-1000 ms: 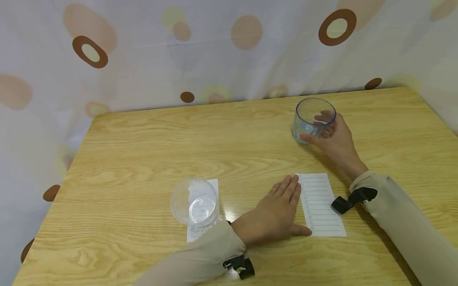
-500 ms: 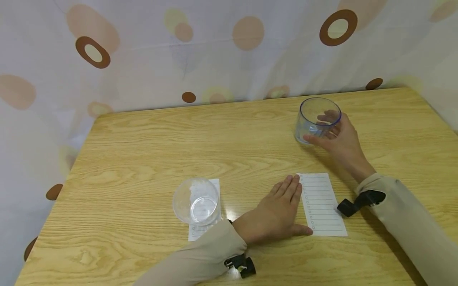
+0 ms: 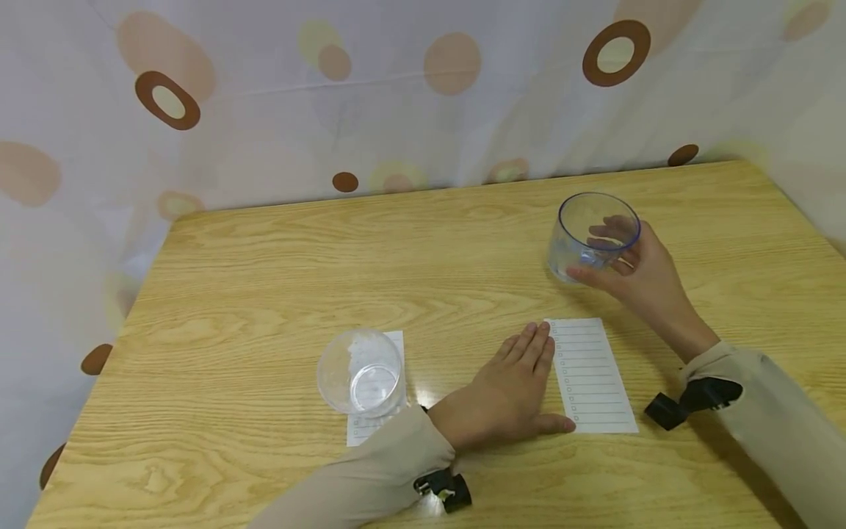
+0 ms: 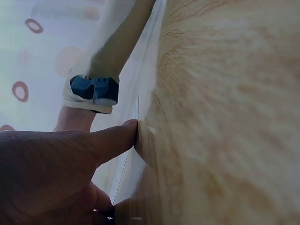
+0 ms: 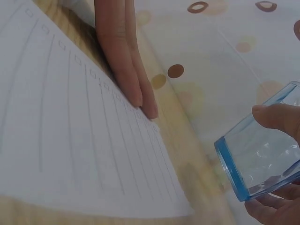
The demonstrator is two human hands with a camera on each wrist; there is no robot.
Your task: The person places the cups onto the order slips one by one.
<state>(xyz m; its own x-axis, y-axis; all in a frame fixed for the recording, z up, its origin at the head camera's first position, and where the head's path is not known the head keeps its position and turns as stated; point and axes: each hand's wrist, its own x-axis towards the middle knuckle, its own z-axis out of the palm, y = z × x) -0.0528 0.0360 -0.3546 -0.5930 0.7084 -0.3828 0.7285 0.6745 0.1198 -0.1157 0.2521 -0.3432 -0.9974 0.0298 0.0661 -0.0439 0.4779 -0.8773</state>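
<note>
My right hand point(image 3: 648, 279) grips a short clear glass point(image 3: 563, 253) with a blue rim, thumb on the near side and fingers round the far right side. In the right wrist view the glass point(image 5: 265, 157) is tilted and shows a blue base, apparently above the table. My left hand point(image 3: 502, 397) lies on the table with fingers extended. Its fingertips and thumb touch the left edge of a lined checklist sheet point(image 3: 591, 375). In the left wrist view the thumb point(image 4: 117, 140) presses down at the paper's edge.
A clear plastic cup point(image 3: 333, 375) stands on a second lined sheet point(image 3: 396, 344), left of my left forearm. The wooden table point(image 3: 277, 279) ends at a patterned curtain point(image 3: 396, 110) behind. Black straps with small cameras sit on both wrists.
My right hand has carried the glass a little to the right and nearer to me. The wrist has moved off the sheet's right edge. My left hand has stayed in place.
</note>
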